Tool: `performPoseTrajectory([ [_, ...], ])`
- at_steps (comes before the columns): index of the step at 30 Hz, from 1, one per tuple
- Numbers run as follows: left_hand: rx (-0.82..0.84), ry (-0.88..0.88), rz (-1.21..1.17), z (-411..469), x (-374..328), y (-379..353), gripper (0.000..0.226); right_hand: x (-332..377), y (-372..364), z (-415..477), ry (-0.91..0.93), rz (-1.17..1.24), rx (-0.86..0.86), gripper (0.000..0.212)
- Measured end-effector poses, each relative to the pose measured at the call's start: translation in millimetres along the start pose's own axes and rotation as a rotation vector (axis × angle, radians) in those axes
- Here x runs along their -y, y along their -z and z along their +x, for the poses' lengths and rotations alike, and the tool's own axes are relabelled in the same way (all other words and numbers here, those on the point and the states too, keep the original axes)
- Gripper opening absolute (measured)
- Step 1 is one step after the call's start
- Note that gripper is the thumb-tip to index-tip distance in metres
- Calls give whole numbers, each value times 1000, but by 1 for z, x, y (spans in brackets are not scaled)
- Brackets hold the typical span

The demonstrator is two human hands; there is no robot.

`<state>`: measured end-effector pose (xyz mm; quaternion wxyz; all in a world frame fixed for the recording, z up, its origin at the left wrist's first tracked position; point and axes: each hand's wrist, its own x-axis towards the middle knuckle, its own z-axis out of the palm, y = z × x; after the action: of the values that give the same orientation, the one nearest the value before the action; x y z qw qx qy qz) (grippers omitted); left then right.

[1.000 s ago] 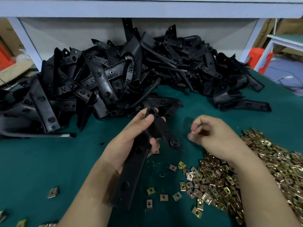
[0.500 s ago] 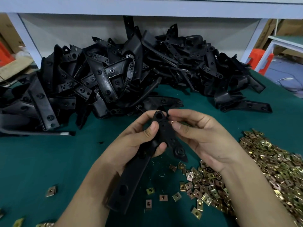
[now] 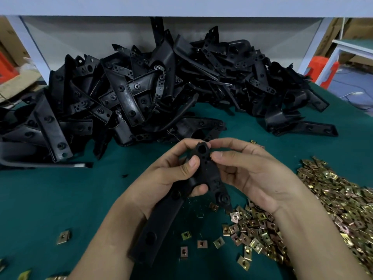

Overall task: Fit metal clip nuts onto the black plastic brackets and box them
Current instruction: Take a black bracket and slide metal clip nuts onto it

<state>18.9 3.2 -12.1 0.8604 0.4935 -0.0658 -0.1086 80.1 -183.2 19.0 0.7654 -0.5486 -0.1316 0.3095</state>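
Observation:
My left hand [image 3: 171, 174] grips a long black plastic bracket [image 3: 161, 223] that runs from the bottom centre up to the middle of the view. At the bracket's upper end, my right hand [image 3: 248, 172] pinches a small brass-coloured clip nut [image 3: 210, 156] against its right edge; only a sliver of the nut shows between thumb and forefinger. A big heap of black brackets [image 3: 141, 102] fills the back of the green table [image 3: 50, 199]. To the right lies a pile of loose clip nuts [image 3: 333, 203].
Single clip nuts [image 3: 63, 237] lie scattered on the green cloth near the front. A white shelf frame [image 3: 181, 7] spans the back. Cardboard boxes [image 3: 12, 43] stand at the far left; an orange crate [image 3: 323, 71] and a second table are at the right.
My right hand came over from above the nut pile to the bracket's top end with a clip nut pinched in it. The left hand kept its grip on the bracket.

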Motion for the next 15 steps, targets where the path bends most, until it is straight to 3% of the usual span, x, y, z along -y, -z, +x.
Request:
performPoseTrajectory([
  [5, 23, 17, 49, -1, 0, -3, 19, 0, 3, -1, -17, -56, 1, 31],
  [15, -55, -18, 142, 2, 1, 0, 25, -4, -9, 0, -63, -134, -71, 50],
])
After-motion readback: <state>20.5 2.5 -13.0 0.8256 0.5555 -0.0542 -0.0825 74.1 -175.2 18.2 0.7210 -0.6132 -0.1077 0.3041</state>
